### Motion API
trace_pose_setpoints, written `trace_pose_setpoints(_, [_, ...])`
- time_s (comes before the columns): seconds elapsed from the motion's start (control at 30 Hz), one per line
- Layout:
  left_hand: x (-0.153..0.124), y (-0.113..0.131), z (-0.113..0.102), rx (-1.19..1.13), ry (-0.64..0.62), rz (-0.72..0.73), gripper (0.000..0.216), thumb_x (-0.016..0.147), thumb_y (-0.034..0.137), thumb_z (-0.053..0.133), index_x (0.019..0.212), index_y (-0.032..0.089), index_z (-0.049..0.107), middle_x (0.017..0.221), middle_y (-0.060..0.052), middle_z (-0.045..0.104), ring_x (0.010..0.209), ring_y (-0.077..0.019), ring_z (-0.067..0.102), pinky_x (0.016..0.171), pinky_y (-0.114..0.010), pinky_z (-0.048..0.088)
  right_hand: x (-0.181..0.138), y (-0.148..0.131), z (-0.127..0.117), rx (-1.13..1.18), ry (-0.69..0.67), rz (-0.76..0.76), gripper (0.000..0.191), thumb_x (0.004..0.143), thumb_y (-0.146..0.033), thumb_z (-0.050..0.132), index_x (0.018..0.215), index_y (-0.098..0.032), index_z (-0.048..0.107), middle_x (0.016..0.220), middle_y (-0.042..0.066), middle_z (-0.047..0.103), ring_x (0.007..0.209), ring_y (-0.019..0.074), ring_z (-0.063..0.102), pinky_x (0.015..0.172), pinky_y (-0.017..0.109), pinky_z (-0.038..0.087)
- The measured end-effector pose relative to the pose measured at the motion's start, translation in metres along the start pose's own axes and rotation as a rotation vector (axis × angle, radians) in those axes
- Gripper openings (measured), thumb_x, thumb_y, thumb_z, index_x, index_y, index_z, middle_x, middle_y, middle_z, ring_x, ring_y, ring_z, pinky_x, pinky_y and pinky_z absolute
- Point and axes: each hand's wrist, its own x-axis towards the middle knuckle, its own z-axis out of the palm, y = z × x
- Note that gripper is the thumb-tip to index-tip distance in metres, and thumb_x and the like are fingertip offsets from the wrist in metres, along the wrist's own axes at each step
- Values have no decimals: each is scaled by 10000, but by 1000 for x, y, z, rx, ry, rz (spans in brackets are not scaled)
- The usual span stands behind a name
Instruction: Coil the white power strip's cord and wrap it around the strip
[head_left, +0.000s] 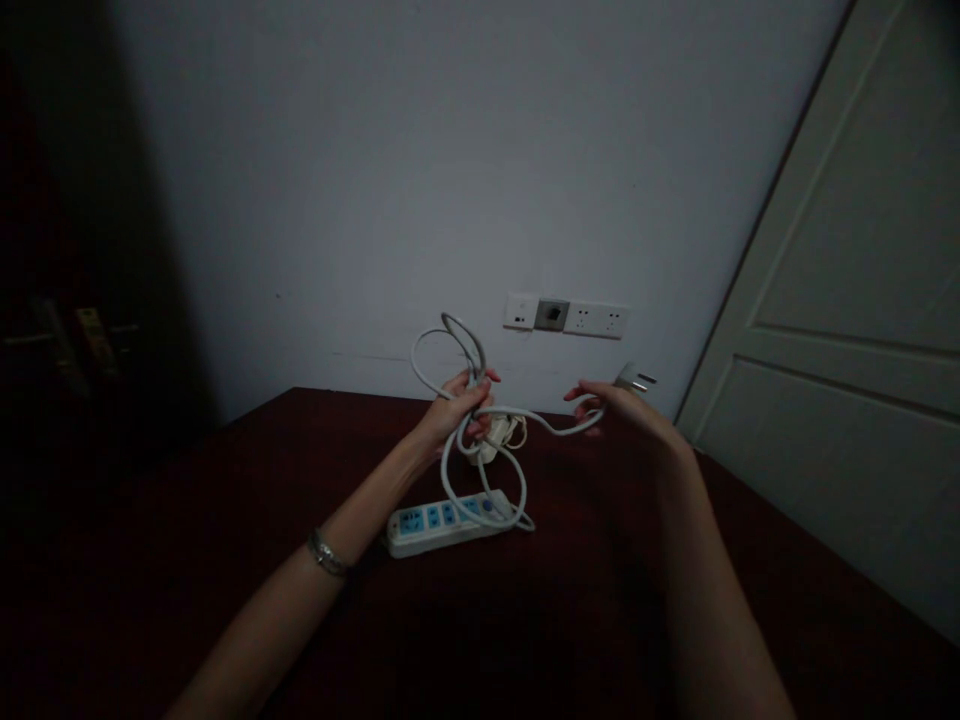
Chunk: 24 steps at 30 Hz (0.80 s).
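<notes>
My left hand (463,402) is closed around a bundle of a white power cord (574,430), with loops standing above and hanging below the fist. From that bundle the cord runs across to my right hand (619,402), whose fingers are curled around it. A plug (634,378) with metal pins sticks out just beyond the right hand, pins pointing right. Below the left hand lies a white power strip (442,540) with blue socket faces, partly crossed by the hanging loops.
Behind the left hand, a white device (487,447) with a thin cord sits on the dark red table (585,600). The wall carries a row of sockets (596,319). A pale panelled door (847,400) stands on the right; metal handles (96,335) show at far left.
</notes>
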Motion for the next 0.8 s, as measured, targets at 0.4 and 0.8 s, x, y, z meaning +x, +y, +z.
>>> trace_pose_setpoints(0.4, [-23, -31, 50, 813, -571, -298, 339, 693, 456, 658, 643, 168, 488, 542, 57, 415, 471, -67, 371, 437, -191, 282, 23, 11, -10, -189, 454, -265, 437, 745, -563, 547, 542, -179, 602, 411, 24, 536, 347, 119, 487, 373, 245, 424])
trace_pose_setpoints(0.8, [-28, -64, 49, 734, -228, -264, 92, 596, 107, 658, 604, 181, 603, 554, 5, 551, 549, -147, 519, 541, -237, 397, -37, -27, 98, -455, 174, -794, 322, 697, -453, 664, 590, -150, 648, 460, -17, 526, 426, 68, 434, 402, 193, 293])
